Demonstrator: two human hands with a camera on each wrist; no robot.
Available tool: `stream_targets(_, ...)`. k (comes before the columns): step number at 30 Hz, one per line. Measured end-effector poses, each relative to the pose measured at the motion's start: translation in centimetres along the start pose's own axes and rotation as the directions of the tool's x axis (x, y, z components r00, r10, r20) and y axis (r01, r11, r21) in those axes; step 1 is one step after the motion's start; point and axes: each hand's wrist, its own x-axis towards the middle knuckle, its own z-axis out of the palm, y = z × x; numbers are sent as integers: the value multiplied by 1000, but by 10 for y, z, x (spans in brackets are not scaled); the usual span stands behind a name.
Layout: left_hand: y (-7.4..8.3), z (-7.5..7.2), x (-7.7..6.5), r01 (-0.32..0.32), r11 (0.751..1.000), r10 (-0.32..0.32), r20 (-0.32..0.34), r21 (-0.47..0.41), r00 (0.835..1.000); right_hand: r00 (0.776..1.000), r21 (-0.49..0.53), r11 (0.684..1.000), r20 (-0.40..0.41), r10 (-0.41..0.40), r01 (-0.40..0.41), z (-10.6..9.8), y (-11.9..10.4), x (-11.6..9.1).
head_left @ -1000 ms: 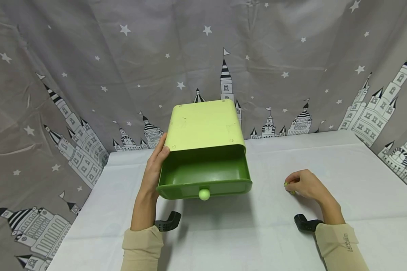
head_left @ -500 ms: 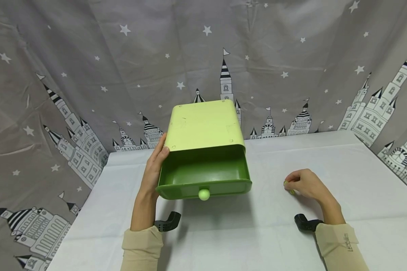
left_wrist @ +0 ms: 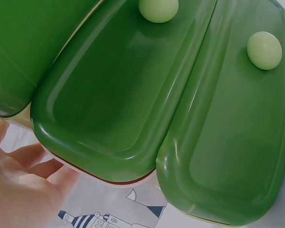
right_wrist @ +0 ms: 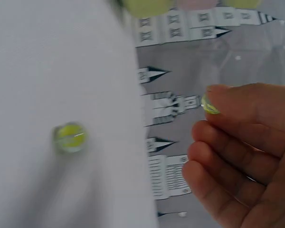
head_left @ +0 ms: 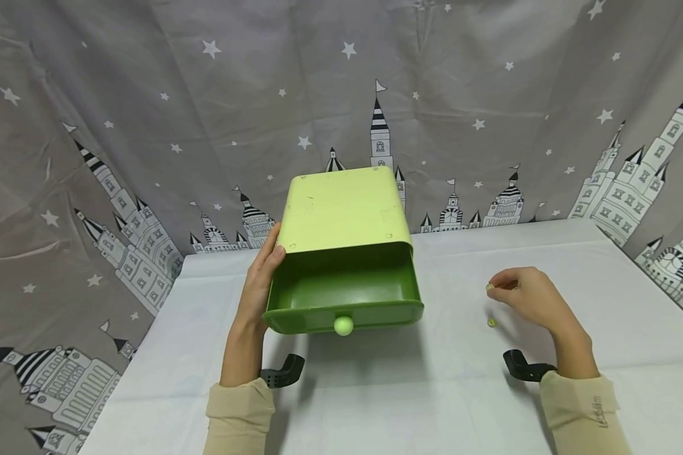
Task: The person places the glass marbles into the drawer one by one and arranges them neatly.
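Observation:
A small drawer cabinet with a pale yellow-green top stands in mid-table in the head view. Its top green drawer is pulled out, and I see nothing inside. Along the cabinet's left side rests my left hand, thumb near the front top corner, fingers extended in the left wrist view. Between thumb and forefinger my right hand pinches a clear glass marble with yellow-green swirls, held above the table. A second similar marble lies on the cloth below that hand.
White cloth covers the table. Behind it hangs a grey curtain printed with castles and stars. Lower drawers with round pale green knobs show on the cabinet front in the left wrist view.
My right hand has risen off the table, moving slightly away and right with one marble pinched; the other marble stays on the cloth. The left hand and cabinet have not moved.

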Motion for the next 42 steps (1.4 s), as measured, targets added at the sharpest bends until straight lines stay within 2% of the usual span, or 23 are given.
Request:
stream_targets(9, 0, 0, 0, -4, 1000, 4, 1, -9, 1000, 985, 24, 998, -160, -60, 65, -19, -28, -10)
stream_targets(17, 1, 1, 0, -4, 1000, 4, -4, -2, 1000, 930, 9, 986, -334, -153, 165, -31, -50, -22)
stream_targets(20, 1, 1, 0, -3, 1000, 3, -8, 3, 1000, 916, 9, 984, -365, -165, 181, -33, -56, -24)
stream_targets(27, 0, 0, 0, -8, 1000, 8, -12, 10, 1000, 904, 11, 979, -386, -186, 206, -34, -64, -27)
stream_targets(31, 0, 0, 0, -9, 1000, 9, -10, 7, 1000, 889, 29, 970, -407, -209, 241, -31, -70, -27)
stream_targets(35, 0, 0, 0, -6, 1000, 6, -12, 5, 1000, 870, 47, 950, -416, -263, 310, -23, -80, -25)
stream_targets(38, 0, 1, 0, -1, 1000, 1, -11, 7, 1000, 850, 62, 923, -418, -321, 380, -14, -91, -24)
stream_targets(40, 0, 1, 0, -1, 1000, 1, -10, 10, 1000, 833, 98, 895, -422, -359, 435, -6, -100, -23)
stream_targets(42, 0, 1, 0, -5, 1000, 5, -11, 12, 1000, 810, 157, 854, -438, -390, 496, 4, -111, -23)
